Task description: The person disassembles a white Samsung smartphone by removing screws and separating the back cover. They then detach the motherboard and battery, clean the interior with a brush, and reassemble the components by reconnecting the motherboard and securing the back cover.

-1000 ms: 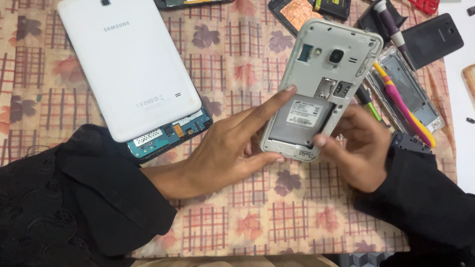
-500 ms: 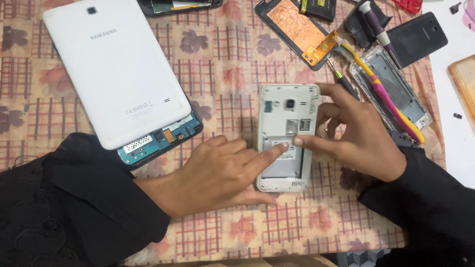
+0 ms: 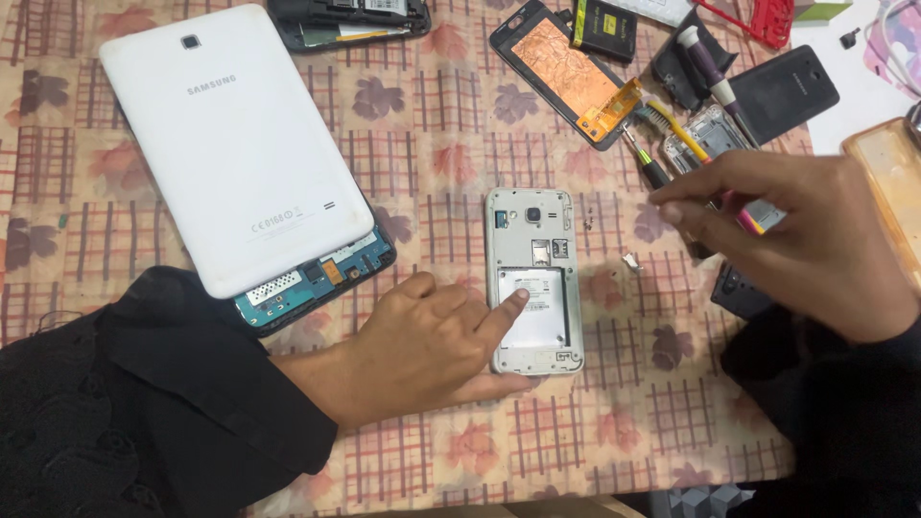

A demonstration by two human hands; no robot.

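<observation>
While pinned by left hand (image 3: 422, 341), phone (image 3: 533, 280) flat, bare cloth (image 3: 614, 422) around its edges.

White tablet (image 3: 235, 144), silver phone (image 3: 533, 280), peach leaf-checked tablecloth (image 3: 451, 125), black sleeve (image 3: 163, 403)

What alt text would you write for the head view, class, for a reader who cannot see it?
A left hand presses a fingertip on an opened silver phone lying on a patterned tablecloth, while the right hand hovers over tools beside it. A white tablet with its back cover half lifted lies to the left.
</observation>
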